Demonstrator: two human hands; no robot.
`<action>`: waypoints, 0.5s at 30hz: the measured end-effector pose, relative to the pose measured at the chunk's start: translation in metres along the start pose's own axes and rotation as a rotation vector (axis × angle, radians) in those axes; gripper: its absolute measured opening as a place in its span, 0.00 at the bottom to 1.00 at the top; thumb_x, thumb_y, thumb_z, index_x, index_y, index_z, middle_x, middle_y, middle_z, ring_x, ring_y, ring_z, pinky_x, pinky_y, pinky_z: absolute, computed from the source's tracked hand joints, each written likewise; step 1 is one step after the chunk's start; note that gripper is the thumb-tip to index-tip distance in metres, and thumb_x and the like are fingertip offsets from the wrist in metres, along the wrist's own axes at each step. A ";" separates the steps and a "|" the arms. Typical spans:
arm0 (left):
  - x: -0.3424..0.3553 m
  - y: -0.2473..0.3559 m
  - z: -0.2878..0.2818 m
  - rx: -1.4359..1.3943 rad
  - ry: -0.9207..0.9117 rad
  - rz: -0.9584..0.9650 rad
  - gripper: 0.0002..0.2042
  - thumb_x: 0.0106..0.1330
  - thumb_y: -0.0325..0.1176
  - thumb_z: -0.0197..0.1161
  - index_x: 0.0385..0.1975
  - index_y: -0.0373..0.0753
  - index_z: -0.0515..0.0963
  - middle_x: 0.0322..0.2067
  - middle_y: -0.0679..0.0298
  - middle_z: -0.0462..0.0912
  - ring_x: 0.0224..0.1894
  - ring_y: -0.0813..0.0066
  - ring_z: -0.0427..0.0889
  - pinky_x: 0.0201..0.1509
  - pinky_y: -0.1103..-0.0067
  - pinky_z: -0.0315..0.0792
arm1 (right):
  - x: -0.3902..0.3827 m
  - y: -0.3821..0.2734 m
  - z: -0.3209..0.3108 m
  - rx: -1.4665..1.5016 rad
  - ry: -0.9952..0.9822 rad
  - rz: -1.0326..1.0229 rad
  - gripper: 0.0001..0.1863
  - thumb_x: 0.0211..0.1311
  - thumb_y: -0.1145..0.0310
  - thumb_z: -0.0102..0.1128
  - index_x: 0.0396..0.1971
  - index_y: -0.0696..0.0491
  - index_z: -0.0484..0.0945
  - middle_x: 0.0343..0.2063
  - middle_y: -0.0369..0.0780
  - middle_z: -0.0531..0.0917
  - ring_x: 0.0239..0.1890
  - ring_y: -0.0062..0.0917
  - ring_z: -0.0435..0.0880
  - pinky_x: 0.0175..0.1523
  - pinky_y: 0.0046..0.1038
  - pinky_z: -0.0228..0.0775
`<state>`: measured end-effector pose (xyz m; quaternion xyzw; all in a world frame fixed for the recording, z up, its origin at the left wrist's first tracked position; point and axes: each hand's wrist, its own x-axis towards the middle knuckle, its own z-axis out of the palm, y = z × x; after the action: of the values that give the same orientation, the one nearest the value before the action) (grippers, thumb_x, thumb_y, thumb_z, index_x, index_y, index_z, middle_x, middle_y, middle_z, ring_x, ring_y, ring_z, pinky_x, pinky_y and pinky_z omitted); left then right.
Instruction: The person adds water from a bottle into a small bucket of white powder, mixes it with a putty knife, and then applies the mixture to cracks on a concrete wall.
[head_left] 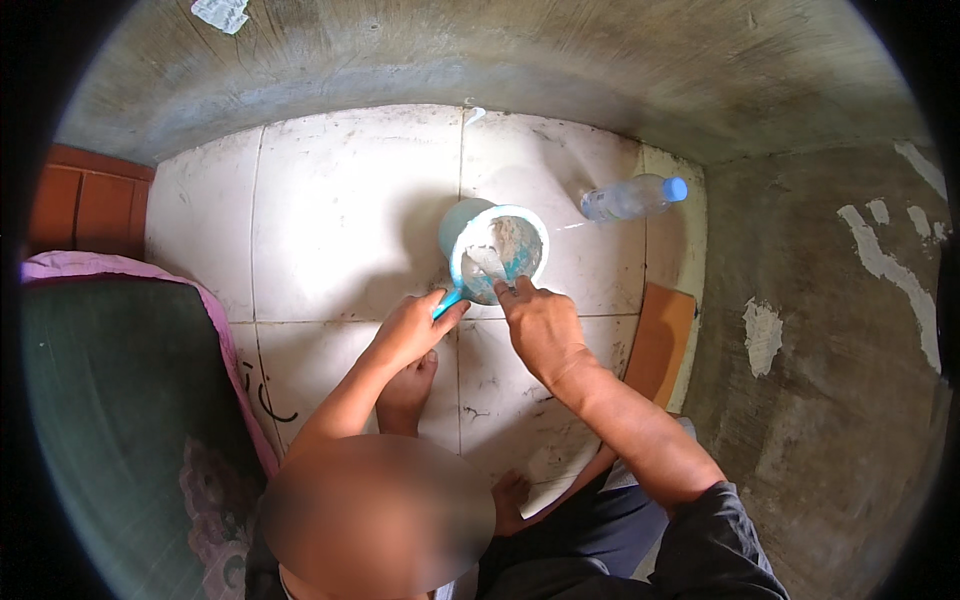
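A light-blue plastic dipper (455, 226) is tilted over the white tiled floor, its round mouth facing me. My left hand (412, 328) is closed around its short blue handle. Inside the dipper is a pale, pasty mix (512, 236), with smears up the inner wall. My right hand (545, 325) reaches over the near rim, fingers closed on a scraper whose flat, whitish-coated blade (485, 259) lies in the mix. The scraper's grip is mostly hidden by the fingers.
A clear plastic bottle (618, 200) with a blue cap lies to the right. An orange-brown board (660, 345) rests beside the right wall (800, 400), which has whitish patches. On the left are a dark green padded surface with pink edging (110, 390) and reddish-brown furniture (100, 208).
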<state>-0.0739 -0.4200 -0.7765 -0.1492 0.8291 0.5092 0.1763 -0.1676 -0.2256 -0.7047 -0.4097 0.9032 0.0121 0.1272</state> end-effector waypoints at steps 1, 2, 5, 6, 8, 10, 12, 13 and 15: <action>-0.001 -0.004 0.001 -0.040 0.002 -0.008 0.20 0.72 0.50 0.64 0.35 0.34 0.79 0.20 0.47 0.80 0.21 0.49 0.80 0.29 0.61 0.71 | -0.001 0.004 -0.011 -0.013 -0.006 -0.013 0.23 0.58 0.77 0.59 0.55 0.50 0.83 0.38 0.45 0.83 0.30 0.33 0.88 0.34 0.32 0.81; -0.003 -0.007 0.001 -0.078 0.004 -0.016 0.20 0.72 0.50 0.64 0.35 0.34 0.79 0.20 0.47 0.80 0.21 0.49 0.80 0.28 0.61 0.71 | -0.001 0.008 -0.023 -0.023 -0.012 -0.026 0.23 0.58 0.77 0.59 0.55 0.50 0.83 0.38 0.45 0.83 0.31 0.32 0.88 0.34 0.31 0.81; -0.004 -0.006 0.002 -0.026 0.022 -0.026 0.20 0.72 0.50 0.64 0.35 0.34 0.79 0.20 0.47 0.80 0.21 0.49 0.80 0.28 0.62 0.72 | 0.001 0.013 -0.056 -0.012 -0.108 -0.010 0.20 0.59 0.76 0.59 0.53 0.50 0.84 0.37 0.44 0.83 0.32 0.31 0.88 0.36 0.30 0.81; -0.005 -0.006 0.002 -0.016 0.017 -0.018 0.20 0.72 0.50 0.64 0.35 0.34 0.79 0.20 0.47 0.80 0.22 0.48 0.80 0.28 0.61 0.72 | 0.000 0.010 -0.048 -0.036 -0.091 -0.022 0.20 0.60 0.76 0.59 0.52 0.50 0.84 0.37 0.43 0.83 0.33 0.31 0.88 0.37 0.30 0.81; -0.002 -0.002 0.002 0.002 0.002 0.016 0.20 0.72 0.50 0.64 0.35 0.34 0.79 0.20 0.47 0.80 0.22 0.47 0.81 0.29 0.61 0.72 | -0.003 0.002 -0.015 -0.094 -0.055 -0.031 0.19 0.60 0.75 0.59 0.52 0.50 0.84 0.37 0.43 0.82 0.34 0.32 0.88 0.37 0.30 0.82; -0.001 -0.005 0.007 0.015 0.022 0.068 0.20 0.72 0.50 0.63 0.35 0.34 0.79 0.20 0.47 0.80 0.22 0.47 0.80 0.29 0.60 0.72 | 0.002 0.000 0.001 -0.013 -0.045 0.036 0.16 0.63 0.71 0.58 0.51 0.51 0.83 0.40 0.45 0.84 0.34 0.34 0.89 0.38 0.34 0.82; -0.003 -0.009 0.009 0.013 0.032 0.073 0.20 0.72 0.50 0.63 0.35 0.34 0.79 0.20 0.47 0.80 0.23 0.46 0.80 0.29 0.60 0.72 | 0.009 0.013 0.005 0.208 0.036 0.134 0.15 0.64 0.69 0.58 0.50 0.52 0.85 0.35 0.49 0.86 0.34 0.41 0.88 0.40 0.39 0.82; -0.003 -0.007 0.008 0.001 0.023 0.059 0.21 0.72 0.50 0.63 0.35 0.34 0.79 0.21 0.47 0.81 0.23 0.46 0.80 0.30 0.60 0.72 | 0.013 0.023 0.001 0.354 0.062 0.199 0.15 0.65 0.68 0.59 0.49 0.52 0.85 0.32 0.51 0.86 0.35 0.44 0.87 0.42 0.41 0.81; -0.003 -0.006 0.007 -0.002 0.027 0.061 0.21 0.73 0.50 0.63 0.35 0.34 0.79 0.21 0.47 0.81 0.24 0.45 0.81 0.30 0.59 0.72 | 0.017 0.035 -0.005 0.449 0.040 0.246 0.14 0.67 0.65 0.58 0.46 0.52 0.87 0.32 0.52 0.87 0.37 0.47 0.87 0.46 0.44 0.80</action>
<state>-0.0676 -0.4160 -0.7831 -0.1307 0.8350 0.5132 0.1494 -0.2052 -0.2155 -0.7073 -0.2582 0.9287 -0.1814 0.1946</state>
